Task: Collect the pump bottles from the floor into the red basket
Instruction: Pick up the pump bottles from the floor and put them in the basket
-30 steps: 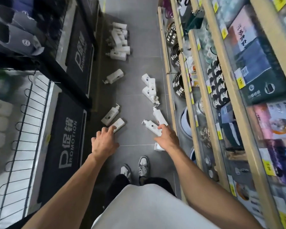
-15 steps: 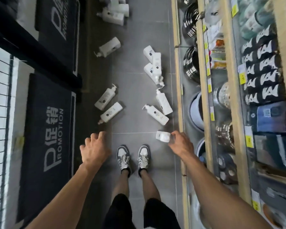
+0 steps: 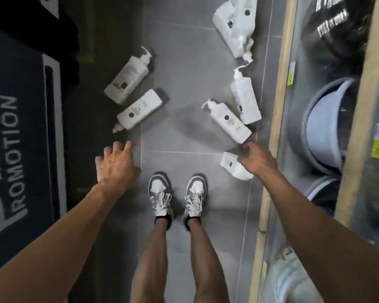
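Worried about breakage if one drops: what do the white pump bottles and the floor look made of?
Pump bottles: likely opaque white plastic with a matte finish and moulded pump heads; glass seems unlikely. Floor: grey tiles, probably ceramic or stone, with a faint sheen and thin pale grout lines.

White pump bottles [image 3: 230, 122], black dot marks. Grey tiled floor [image 3: 184, 62], pale grout lines. Mat [image 3: 31, 149] at 9 o'clock: dark, white lettering. Sneakers [image 3: 160, 189] grey and white.

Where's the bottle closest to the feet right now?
Head view, right side: the nearest bottle is gripped by the right hand, just ahead of the right shoe.
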Available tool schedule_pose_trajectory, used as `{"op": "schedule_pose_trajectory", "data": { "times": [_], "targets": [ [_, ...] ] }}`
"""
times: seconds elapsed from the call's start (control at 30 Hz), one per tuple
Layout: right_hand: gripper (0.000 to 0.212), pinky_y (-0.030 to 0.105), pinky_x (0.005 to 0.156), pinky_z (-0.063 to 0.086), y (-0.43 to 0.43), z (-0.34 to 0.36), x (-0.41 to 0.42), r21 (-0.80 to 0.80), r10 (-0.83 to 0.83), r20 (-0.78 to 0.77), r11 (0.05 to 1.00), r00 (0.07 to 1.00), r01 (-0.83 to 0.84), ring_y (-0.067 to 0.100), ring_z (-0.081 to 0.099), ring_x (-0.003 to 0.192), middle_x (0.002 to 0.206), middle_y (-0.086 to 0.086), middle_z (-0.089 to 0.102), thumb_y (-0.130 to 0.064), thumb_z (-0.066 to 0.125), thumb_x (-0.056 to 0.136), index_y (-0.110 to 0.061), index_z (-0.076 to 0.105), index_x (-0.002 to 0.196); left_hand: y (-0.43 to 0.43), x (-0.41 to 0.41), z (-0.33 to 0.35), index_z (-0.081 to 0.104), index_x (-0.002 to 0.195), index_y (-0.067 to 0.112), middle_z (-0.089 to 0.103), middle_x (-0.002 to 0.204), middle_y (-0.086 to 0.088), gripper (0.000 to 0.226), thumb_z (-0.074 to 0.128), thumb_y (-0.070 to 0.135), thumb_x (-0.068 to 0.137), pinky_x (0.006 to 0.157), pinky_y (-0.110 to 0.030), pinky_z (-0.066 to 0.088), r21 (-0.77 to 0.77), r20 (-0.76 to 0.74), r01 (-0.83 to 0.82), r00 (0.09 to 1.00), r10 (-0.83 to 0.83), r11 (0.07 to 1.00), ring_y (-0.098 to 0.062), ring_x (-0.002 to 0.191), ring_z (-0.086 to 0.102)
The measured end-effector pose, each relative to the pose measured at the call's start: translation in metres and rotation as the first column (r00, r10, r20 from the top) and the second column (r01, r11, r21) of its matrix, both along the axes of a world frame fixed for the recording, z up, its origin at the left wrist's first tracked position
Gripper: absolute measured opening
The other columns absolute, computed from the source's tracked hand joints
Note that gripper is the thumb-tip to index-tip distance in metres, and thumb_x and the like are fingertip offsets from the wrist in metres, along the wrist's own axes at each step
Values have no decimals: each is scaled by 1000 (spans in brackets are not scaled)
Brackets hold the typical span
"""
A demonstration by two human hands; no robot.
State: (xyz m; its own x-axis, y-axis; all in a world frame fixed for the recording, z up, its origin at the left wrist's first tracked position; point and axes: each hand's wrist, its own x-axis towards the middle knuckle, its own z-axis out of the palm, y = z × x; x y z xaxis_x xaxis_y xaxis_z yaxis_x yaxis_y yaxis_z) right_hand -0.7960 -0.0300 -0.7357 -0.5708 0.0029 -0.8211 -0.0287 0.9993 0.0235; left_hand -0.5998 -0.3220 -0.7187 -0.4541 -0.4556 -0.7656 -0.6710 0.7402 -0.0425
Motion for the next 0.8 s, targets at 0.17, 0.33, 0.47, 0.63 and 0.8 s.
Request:
{"op": "schedule_pose_trajectory", "data": {
  "times": [0.17,0.33,0.47,0.63,0.8],
  "targets": [
    [44,41,95,49,-8,-102,-16,72,16,83,997,996,-22,37,58,117,127,13,62,-42,67,85,-22,57,123,-11,-13,-94,36,150,29,41,147,-13,78,78,32,85,109,-55,35,50,-10,-117,993,118,992,-39,135,39],
    [55,48,100,50,4,-194,-26,215,43,169,973,985,-79,41,59,114,121,14,63,-50,70,71,-22,59,118,-24,-30,-168,36,150,27,39,147,-16,80,80,31,83,108,-57,35,-1,-37,10,999,-10,1000,-41,137,37],
    [76,51,97,52,44,-261,-28,315,49,278,939,959,-139,37,65,105,115,10,68,-58,71,54,-25,64,122,-34,-50,-215,35,150,24,42,143,-16,80,78,28,82,105,-55,38,-58,-63,225,972,-228,973,-41,131,40],
    [64,38,94,49,46,-253,-27,371,-18,319,922,948,-107,33,64,106,118,12,68,-52,82,69,-16,66,120,-47,-72,-257,35,150,20,40,145,-17,81,79,26,82,106,-56,36,-56,-104,198,974,-203,979,-41,132,39],
    [69,35,86,46,53,-269,-28,357,-26,367,927,930,-115,33,64,109,126,12,67,-58,79,75,-15,65,127,-66,-88,-291,32,152,13,33,152,-22,90,84,27,79,111,-60,32,-17,-241,-93,967,86,996,-44,139,34]
  ]
}}
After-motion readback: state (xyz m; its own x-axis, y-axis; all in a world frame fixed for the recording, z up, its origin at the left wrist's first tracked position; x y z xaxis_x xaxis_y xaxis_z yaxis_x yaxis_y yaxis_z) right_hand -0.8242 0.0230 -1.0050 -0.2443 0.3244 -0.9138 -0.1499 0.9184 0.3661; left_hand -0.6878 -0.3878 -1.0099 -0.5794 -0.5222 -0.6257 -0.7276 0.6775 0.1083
